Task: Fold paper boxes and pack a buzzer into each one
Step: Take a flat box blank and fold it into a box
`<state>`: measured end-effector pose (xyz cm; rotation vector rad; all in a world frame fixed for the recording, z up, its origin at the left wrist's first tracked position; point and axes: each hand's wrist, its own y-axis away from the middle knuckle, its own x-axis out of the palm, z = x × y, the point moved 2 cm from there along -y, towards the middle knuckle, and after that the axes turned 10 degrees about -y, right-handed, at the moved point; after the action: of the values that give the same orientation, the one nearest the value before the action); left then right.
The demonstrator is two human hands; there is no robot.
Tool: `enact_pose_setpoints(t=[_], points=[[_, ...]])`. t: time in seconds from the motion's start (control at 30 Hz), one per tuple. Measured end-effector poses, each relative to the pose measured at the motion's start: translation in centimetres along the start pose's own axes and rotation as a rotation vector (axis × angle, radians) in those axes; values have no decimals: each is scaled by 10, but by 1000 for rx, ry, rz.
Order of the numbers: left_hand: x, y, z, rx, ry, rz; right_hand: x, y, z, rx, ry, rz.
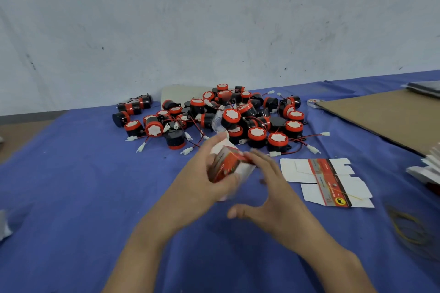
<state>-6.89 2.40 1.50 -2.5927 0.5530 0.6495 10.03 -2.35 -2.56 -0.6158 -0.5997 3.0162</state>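
A half-folded paper box (226, 165), just near of the buzzers (226, 116), is gripped by the left hand (202, 182) and touched by the straight-fingered right hand (276, 195). The card is judged light and crushable, best held along its creases.

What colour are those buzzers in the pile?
Buzzers are black with red caps; head view.

Motion blurs the box (227, 164) I hold, its print unreadable; my left hand (200, 181) covers its near side. The right edge cuts off the white stack (427, 169).
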Motion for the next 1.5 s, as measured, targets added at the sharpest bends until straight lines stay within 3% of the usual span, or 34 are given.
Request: enact_pose_setpoints(t=[0.1, 0.2, 0.27, 0.4, 0.53, 0.7, 0.93, 1.13, 1.5], points=[[13, -4, 1, 291, -729, -111, 0, -1, -7, 134, -269, 5], [43, 4, 2, 482, -968, -102, -2, -5, -13, 204, -498, -44], [51, 7, 12, 450, -978, -140, -6, -5, -16, 225, -505, -50], [56, 14, 21, 303, -849, -40, -12, -1, -27, 229, -402, -108], [68, 26, 1, 267, -969, -262, -19, -1, -37, 222, -430, -154], [84, 34, -1, 55, -1112, -241, -22, 0, -46, 228, -392, -154], [84, 35, -2, 55, -1108, -148, -22, 0, -48, 242, -390, -134], [81, 29, 7, 32, -955, -108, -20, 0, -43, 223, -389, -110], [82, 22, 12, 4, -1004, -16, -20, 1, -41, 233, -366, -99]])
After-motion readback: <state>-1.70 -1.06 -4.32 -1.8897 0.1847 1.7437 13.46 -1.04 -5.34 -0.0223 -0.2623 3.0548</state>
